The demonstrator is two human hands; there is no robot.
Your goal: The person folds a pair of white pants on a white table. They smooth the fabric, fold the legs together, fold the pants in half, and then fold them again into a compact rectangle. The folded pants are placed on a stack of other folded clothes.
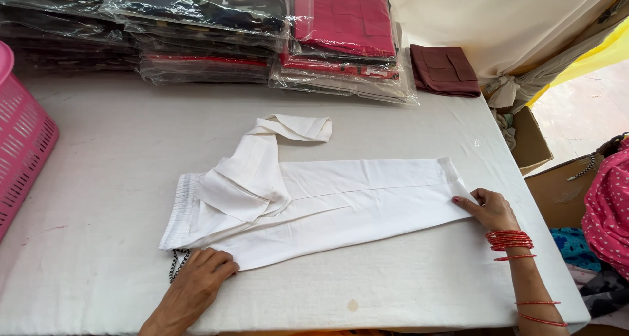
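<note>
White trousers (341,202) lie flat mid-tabletop, waistband toward the left edge, hems toward the right edge, one leg doubled back toward the far side with its cuff (298,128) rolled over. My left hand (200,274) is flat, palm down, fingers spread on the near waist corner, pinning it, not gripping; a black-and-white drawstring (175,262) pokes out just beside it. My right hand (490,208) pinches the hem corner near the right edge, fingertips closed on the cloth, red bangles (510,240) on the wrist. Risks as I judge them: pulling the hem while the left hand only presses could drag the waist and skew the crease line; the folded-back leg is loose and could slide off if the fabric shifts; the drawstring may get trapped inside a fold and leave a lump. Bangles could snag the hem. Bagged garment stacks (216,28) along the far edge, a maroon folded piece (445,71) at the far right corner, and a pink basket (23,136) at the left edge are well apart.
</note>
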